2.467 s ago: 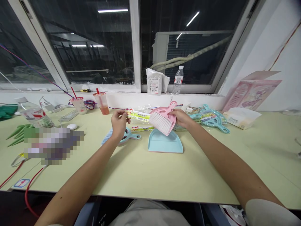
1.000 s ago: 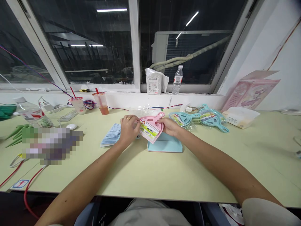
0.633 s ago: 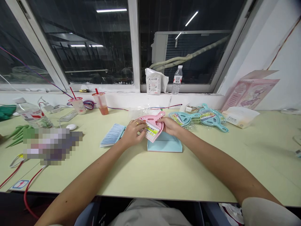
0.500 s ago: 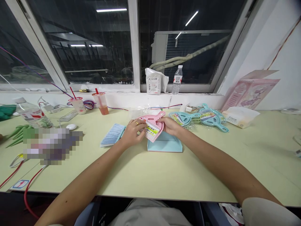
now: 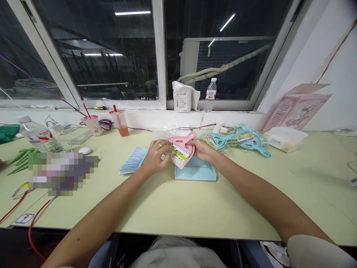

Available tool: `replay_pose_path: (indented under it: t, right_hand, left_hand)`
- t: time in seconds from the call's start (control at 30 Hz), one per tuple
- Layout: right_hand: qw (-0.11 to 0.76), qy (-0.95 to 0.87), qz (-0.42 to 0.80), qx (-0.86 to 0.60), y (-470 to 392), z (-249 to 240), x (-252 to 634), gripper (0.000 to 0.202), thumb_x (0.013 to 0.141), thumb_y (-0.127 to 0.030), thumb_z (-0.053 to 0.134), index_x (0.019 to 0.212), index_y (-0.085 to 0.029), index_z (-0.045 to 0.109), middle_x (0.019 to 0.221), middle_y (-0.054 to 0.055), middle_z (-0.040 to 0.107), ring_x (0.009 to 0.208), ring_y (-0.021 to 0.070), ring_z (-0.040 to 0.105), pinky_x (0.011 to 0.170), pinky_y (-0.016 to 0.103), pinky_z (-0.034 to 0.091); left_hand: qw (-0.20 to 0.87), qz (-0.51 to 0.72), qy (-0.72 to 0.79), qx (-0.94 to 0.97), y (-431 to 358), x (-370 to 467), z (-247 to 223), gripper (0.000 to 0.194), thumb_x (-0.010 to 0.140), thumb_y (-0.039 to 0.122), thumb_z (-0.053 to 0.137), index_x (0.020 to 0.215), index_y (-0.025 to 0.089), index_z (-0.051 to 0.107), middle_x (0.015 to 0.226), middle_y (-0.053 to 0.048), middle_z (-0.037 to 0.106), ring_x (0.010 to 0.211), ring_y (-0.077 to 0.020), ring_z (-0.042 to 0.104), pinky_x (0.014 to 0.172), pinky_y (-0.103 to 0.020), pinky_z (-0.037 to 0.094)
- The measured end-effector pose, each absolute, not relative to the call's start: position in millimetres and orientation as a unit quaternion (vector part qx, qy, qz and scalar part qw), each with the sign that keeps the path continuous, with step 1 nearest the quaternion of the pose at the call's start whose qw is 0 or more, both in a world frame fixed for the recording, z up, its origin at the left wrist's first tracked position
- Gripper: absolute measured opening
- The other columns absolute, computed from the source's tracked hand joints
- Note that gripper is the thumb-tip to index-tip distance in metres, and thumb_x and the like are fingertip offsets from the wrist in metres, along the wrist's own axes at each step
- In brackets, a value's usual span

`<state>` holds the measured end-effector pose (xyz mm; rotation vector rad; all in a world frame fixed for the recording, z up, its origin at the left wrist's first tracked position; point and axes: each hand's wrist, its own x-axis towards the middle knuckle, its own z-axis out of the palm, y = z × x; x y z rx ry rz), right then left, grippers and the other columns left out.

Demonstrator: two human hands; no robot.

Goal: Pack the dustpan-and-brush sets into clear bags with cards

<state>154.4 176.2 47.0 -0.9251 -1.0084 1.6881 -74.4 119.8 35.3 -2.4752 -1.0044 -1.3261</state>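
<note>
A small pink dustpan (image 5: 186,146) with a printed label card is held up in front of me, tilted. My right hand (image 5: 203,149) grips its right edge close to the handle. At its left edge, my left hand (image 5: 158,155), a ring on one finger, has its fingers closed on the label side. Below and behind the pink dustpan lies a light blue dustpan (image 5: 195,174) on the table, partly covered. A blue-bristled brush (image 5: 133,160) lies left of my left hand, its handle end hidden behind that hand.
Wrapped teal dustpan sets (image 5: 251,141) lie to the right, near a tissue pack (image 5: 286,138) and a pink box (image 5: 299,111). Two drink cups (image 5: 120,124) stand at the back left. A water bottle (image 5: 210,96) is on the sill. A large bottle (image 5: 40,136) leans at far left.
My left hand has shifted slightly left across the label, so a little more of it shows. The right hand and the pink dustpan have stayed nearly still.
</note>
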Motion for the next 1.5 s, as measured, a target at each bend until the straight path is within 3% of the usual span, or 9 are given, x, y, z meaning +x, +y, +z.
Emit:
replay_pose_path:
  t: [0.1, 0.2, 0.3, 0.4, 0.73, 0.83, 0.97, 1.23, 1.5]
  right_hand:
    - [0.49, -0.384, 0.692, -0.365, 173.3, 50.7, 151.8, 0.02, 0.079, 0.0, 0.057, 0.09, -0.013, 0.066, 0.078, 0.006, 0.071, 0.073, 0.0189, 0.068, 0.073, 0.032, 0.059]
    - [0.525, -0.349, 0.692, -0.352, 171.6, 55.5, 146.8, 0.023, 0.081, -0.001, 0.054, 0.095, -0.013, 0.067, 0.08, 0.006, 0.072, 0.073, 0.0178, 0.067, 0.07, 0.03, 0.059]
    - [0.554, -0.333, 0.684, -0.338, 173.5, 57.1, 139.2, 0.023, 0.081, -0.001, 0.054, 0.096, -0.013, 0.067, 0.081, 0.005, 0.073, 0.072, 0.017, 0.066, 0.069, 0.03, 0.06]
    - [0.566, -0.338, 0.675, -0.331, 178.3, 53.8, 130.6, 0.024, 0.079, 0.001, 0.055, 0.094, -0.013, 0.067, 0.082, 0.005, 0.072, 0.071, 0.017, 0.066, 0.07, 0.032, 0.061]
    - [0.511, -0.369, 0.717, -0.297, 182.5, 61.7, 105.7, 0.018, 0.086, -0.002, 0.055, 0.096, -0.015, 0.063, 0.086, 0.007, 0.071, 0.08, 0.0168, 0.067, 0.08, 0.032, 0.062]
    - [0.504, -0.38, 0.714, -0.303, 190.0, 66.5, 107.8, 0.006, 0.094, -0.021, 0.058, 0.099, -0.017, 0.059, 0.087, 0.009, 0.069, 0.083, 0.0197, 0.069, 0.081, 0.037, 0.062]
    - [0.52, -0.391, 0.633, -0.42, 219.1, 61.4, 126.6, 0.025, 0.096, -0.045, 0.052, 0.096, -0.02, 0.052, 0.084, 0.011, 0.065, 0.08, 0.0222, 0.07, 0.072, 0.037, 0.06]
    - [0.431, -0.537, 0.395, -0.608, 288.3, 50.1, 137.4, 0.017, 0.067, -0.009, 0.07, 0.07, -0.019, 0.056, 0.058, 0.005, 0.058, 0.06, 0.0181, 0.057, 0.056, 0.028, 0.042]
    - [0.385, -0.57, 0.344, -0.639, 331.7, 55.0, 103.8, 0.017, 0.068, -0.02, 0.074, 0.069, -0.019, 0.057, 0.056, 0.009, 0.057, 0.08, 0.028, 0.064, 0.065, 0.031, 0.043]
  left_hand:
    - [0.023, -0.568, -0.419, -0.708, 124.5, -76.1, 41.6, 0.025, 0.089, 0.021, 0.054, 0.11, 0.022, 0.068, 0.118, -0.01, 0.067, 0.12, -0.028, 0.058, 0.106, -0.049, 0.042]
    - [-0.209, -0.662, -0.479, -0.538, 130.3, -77.7, 51.2, 0.024, 0.087, 0.023, 0.056, 0.11, 0.019, 0.062, 0.116, -0.013, 0.066, 0.108, -0.0276, 0.066, 0.095, -0.047, 0.053]
    - [-0.509, -0.599, -0.437, -0.438, 130.0, -77.2, 60.8, 0.027, 0.084, 0.02, 0.059, 0.111, 0.015, 0.063, 0.11, -0.016, 0.07, 0.095, -0.028, 0.073, 0.082, -0.045, 0.06]
    - [-0.64, -0.531, -0.366, -0.416, 124.9, -75.0, 66.6, 0.032, 0.085, 0.018, 0.058, 0.115, 0.011, 0.066, 0.107, -0.019, 0.073, 0.097, -0.0303, 0.074, 0.082, -0.046, 0.063]
    - [-0.619, -0.583, -0.383, -0.361, 143.3, -97.7, 71.0, 0.033, 0.082, 0.004, 0.058, 0.114, 0.0, 0.068, 0.097, -0.023, 0.076, 0.093, -0.0315, 0.076, 0.082, -0.043, 0.065]
    - [-0.599, -0.601, -0.391, -0.357, 154.5, -107.8, 74.4, 0.033, 0.08, 0.001, 0.059, 0.111, -0.001, 0.068, 0.093, -0.022, 0.077, 0.091, -0.0307, 0.077, 0.081, -0.041, 0.065]
    - [-0.562, -0.635, -0.412, -0.332, 168.4, -123.9, 84.8, 0.036, 0.077, -0.002, 0.059, 0.112, 0.003, 0.067, 0.091, -0.019, 0.077, 0.089, -0.0292, 0.077, 0.08, -0.041, 0.065]
    - [-0.469, -0.695, -0.436, -0.326, 179.1, -161.5, 88.2, 0.026, 0.074, -0.003, 0.057, 0.095, 0.006, 0.067, 0.086, -0.016, 0.076, 0.086, -0.0268, 0.077, 0.077, -0.039, 0.066]
    - [-0.458, -0.711, -0.428, -0.319, 175.5, -165.2, 79.7, 0.03, 0.071, 0.0, 0.058, 0.097, 0.008, 0.068, 0.084, -0.016, 0.076, 0.087, -0.0292, 0.077, 0.078, -0.043, 0.065]
